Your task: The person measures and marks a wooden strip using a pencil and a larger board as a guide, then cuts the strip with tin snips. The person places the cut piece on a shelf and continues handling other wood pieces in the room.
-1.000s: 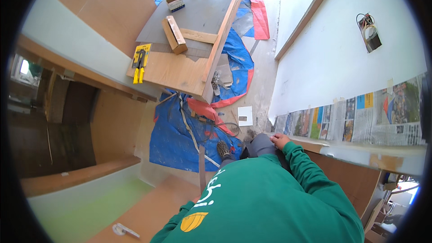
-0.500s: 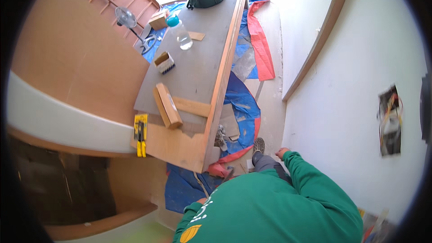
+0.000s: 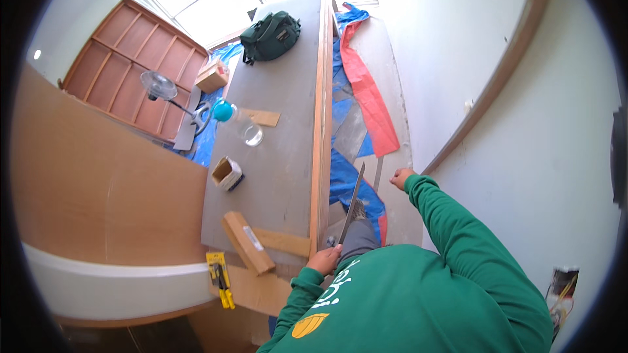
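My left hand (image 3: 325, 260) is closed around the lower end of a long, narrow dark strip (image 3: 354, 199) with a pointed tip, possibly a blade. The strip slants up and forward beside the table's right edge, over my leg. My right hand (image 3: 401, 178) is held out near the right wall with its fingers curled in, and nothing shows in it. Left of my left hand, a long cardboard box (image 3: 247, 242) and yellow-handled pliers (image 3: 224, 285) on a yellow card lie at the near end of the long grey table (image 3: 281, 157).
On the table are a small open box (image 3: 227, 173), a clear bottle (image 3: 245, 129) with a teal cap and a dark green bag (image 3: 271, 36). Blue sheeting (image 3: 347, 180) and red sheeting (image 3: 369, 98) cover parts of the floor. A fan (image 3: 160, 85) stands beyond the table.
I have moved forward along the table, so its things sit lower in view. My left hand has come up beside the table, with the strip now plainly visible. My right arm reaches further forward.
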